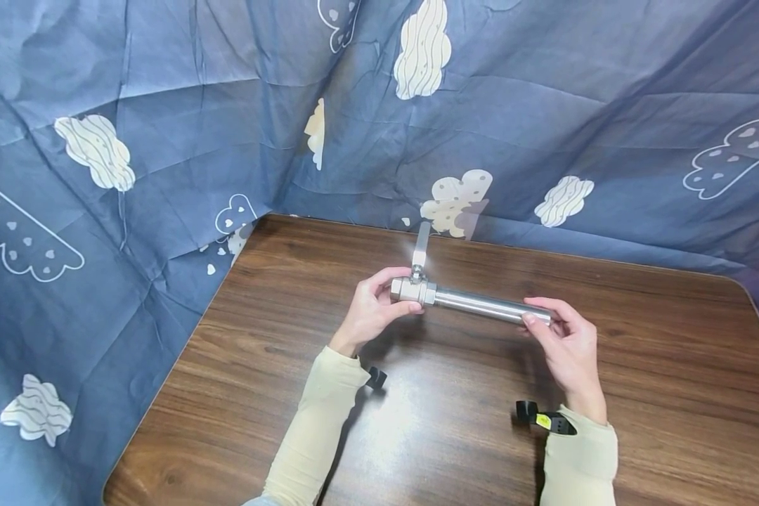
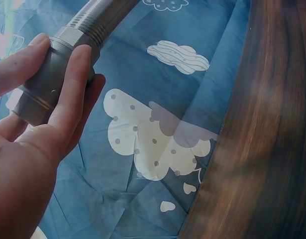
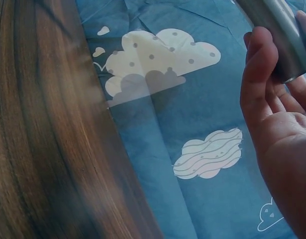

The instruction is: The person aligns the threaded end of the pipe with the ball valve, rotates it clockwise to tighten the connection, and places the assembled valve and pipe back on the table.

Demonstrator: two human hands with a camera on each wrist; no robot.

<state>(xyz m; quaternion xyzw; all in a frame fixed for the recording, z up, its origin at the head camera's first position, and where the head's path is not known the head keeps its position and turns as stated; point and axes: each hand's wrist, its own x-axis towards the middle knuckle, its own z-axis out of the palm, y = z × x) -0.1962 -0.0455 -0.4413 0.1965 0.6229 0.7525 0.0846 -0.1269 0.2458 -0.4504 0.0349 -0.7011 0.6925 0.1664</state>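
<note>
A silver ball valve point(image 1: 411, 289) with a flat lever handle point(image 1: 421, 244) pointing toward the back is joined to a straight metal pipe point(image 1: 481, 304). My left hand point(image 1: 370, 309) grips the valve body between thumb and fingers. In the left wrist view, threads point(image 2: 93, 30) show on the pipe where it enters the valve's hex end. With thumb and fingers my right hand point(image 1: 569, 344) holds the pipe's free end. The right wrist view shows that pipe end point(image 3: 279, 35) between the fingers. Valve and pipe are held up over the wooden table point(image 1: 455, 400), roughly level.
A blue curtain point(image 1: 512, 140) printed with white clouds hangs along the table's back and left edges. Black wrist cameras are strapped at the left sleeve point(image 1: 319, 414) and the right sleeve point(image 1: 582, 457).
</note>
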